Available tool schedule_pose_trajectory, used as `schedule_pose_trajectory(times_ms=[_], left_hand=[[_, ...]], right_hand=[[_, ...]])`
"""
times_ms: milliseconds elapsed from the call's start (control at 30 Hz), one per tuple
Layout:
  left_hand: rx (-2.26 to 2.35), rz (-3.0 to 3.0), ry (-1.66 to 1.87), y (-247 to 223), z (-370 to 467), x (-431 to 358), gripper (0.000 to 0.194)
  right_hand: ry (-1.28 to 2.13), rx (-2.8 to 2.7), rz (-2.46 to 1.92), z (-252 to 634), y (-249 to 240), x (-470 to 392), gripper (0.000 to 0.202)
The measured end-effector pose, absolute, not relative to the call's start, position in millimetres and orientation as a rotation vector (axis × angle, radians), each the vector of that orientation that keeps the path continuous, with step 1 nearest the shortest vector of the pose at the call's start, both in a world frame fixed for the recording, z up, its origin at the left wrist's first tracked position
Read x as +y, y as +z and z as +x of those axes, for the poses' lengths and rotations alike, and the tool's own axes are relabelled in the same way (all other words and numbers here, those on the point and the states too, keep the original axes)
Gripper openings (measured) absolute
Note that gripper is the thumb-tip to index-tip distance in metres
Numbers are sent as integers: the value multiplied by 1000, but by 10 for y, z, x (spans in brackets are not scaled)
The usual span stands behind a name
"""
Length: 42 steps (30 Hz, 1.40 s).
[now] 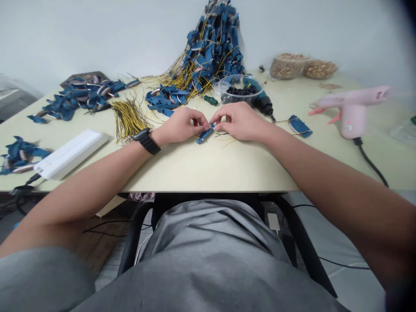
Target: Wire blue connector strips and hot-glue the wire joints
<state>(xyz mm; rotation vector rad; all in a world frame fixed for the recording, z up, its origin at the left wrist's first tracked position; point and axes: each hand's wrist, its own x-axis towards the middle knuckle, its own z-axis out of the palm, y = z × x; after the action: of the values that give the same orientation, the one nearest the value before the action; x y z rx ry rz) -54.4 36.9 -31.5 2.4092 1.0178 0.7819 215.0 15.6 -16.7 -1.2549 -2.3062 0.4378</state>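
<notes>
Near the middle of the table, my left hand (186, 125) and my right hand (241, 121) meet with thumbs and forefingers pinched. Between their fingertips is a small blue fabric piece (204, 136), its lower end sticking out below the left fingers. Both hands appear to grip it, though the fingers cover its upper end. Thin wires (224, 135) lie under the right fingers. A black watch is on the left wrist. Left of that wrist lies a bundle of yellow and black wires (128, 118). Another blue piece with wires (299, 126) rests right of the right hand.
A tall heap of blue pieces (214, 43) with yellow wires stands against the wall. Before it sits a clear tub of black parts (242, 91) beside a power tool (262, 102). A pink glue gun (352, 106) stands right; a white power strip (71, 154) lies left.
</notes>
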Motion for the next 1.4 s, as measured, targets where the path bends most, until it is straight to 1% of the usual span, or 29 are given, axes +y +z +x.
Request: schedule_pose_trajectory(times_ms=[300, 433, 533, 900, 1033, 1400], left_hand=[[1090, 2346, 844, -334, -447, 232, 1], [1062, 2310, 904, -366, -426, 205, 9], [1051, 2321, 917, -367, -417, 185, 6], [1103, 2371, 963, -387, -393, 150, 8], [1100, 2397, 983, -400, -398, 144, 10], [1133, 2449, 955, -413, -387, 121, 15]], right_hand=[[463, -2317, -1271, 2179, -146, 152, 24], [465, -2319, -1276, 2186, -142, 157, 25], [480, -2310, -1283, 2190, -142, 163, 26], [475, -2319, -1242, 2209, -159, 164, 27], [470, -2311, -1242, 2194, -181, 175, 21], [493, -2272, -1253, 2185, -190, 162, 21]])
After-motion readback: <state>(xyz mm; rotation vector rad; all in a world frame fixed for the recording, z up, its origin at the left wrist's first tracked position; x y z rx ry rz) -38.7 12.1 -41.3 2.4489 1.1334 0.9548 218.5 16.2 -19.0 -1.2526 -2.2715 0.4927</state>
